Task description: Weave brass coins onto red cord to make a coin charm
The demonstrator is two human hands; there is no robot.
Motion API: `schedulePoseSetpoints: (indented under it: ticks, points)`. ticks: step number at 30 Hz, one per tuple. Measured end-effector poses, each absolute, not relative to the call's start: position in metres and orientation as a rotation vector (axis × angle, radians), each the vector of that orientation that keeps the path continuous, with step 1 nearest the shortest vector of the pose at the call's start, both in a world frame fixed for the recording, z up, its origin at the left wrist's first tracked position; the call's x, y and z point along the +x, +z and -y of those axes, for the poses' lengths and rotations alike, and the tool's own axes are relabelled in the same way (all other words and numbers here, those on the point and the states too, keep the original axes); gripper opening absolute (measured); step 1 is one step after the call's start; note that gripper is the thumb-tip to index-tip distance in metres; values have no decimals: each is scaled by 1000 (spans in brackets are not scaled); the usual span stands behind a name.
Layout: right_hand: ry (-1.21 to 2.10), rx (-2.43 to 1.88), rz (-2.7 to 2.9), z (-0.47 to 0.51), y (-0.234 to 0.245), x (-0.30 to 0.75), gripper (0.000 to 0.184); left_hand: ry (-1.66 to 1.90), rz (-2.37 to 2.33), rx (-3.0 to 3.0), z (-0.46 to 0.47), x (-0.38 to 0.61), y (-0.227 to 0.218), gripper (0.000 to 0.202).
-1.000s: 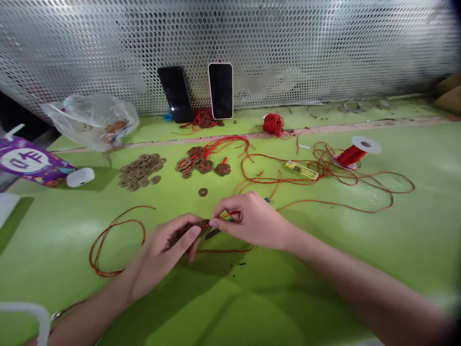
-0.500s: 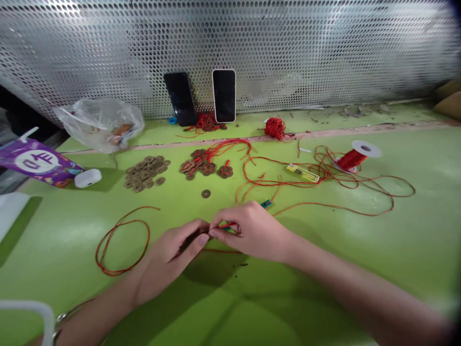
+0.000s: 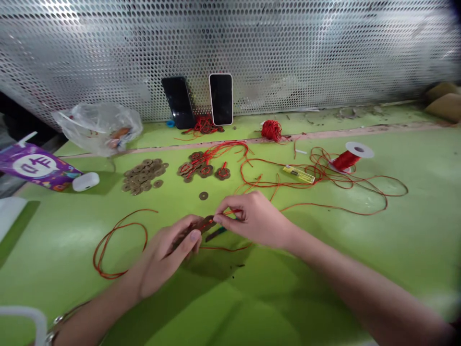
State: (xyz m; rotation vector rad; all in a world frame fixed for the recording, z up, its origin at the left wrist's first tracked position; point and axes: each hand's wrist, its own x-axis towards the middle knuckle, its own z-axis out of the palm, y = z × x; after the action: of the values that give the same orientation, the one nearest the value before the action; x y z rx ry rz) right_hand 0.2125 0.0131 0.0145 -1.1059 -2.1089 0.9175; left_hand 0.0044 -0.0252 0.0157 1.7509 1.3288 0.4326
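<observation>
Green table [image 3: 309,298] under it all, left hand [image 3: 163,254] pinching a coin cluster [image 3: 206,224], right hand [image 3: 256,221] pinching red cord [image 3: 233,211] at its edge, so imo tugging too hard against a loose left pinch could make the cluster slip.

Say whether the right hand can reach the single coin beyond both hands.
Probably yes: nothing visible blocks the way from the right hand to the single coin, though that hand is busy with the coins in the left hand.
</observation>
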Motion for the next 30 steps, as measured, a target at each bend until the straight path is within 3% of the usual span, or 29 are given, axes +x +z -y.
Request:
schedulePoseSetpoints:
  ticks: [19, 24, 30]
  points:
    - [1163, -1176, 2030, -28, 13, 226, 21, 455, -1408, 1878, 19, 4, 16, 39]
    - [1168, -1181, 2012, -28, 9, 226, 23, 637, -1467, 1917, 25, 6, 13, 22]
    - [1217, -1169, 1975, -28, 4, 224, 24, 688, -1451, 2187, 24, -3, 1, 36]
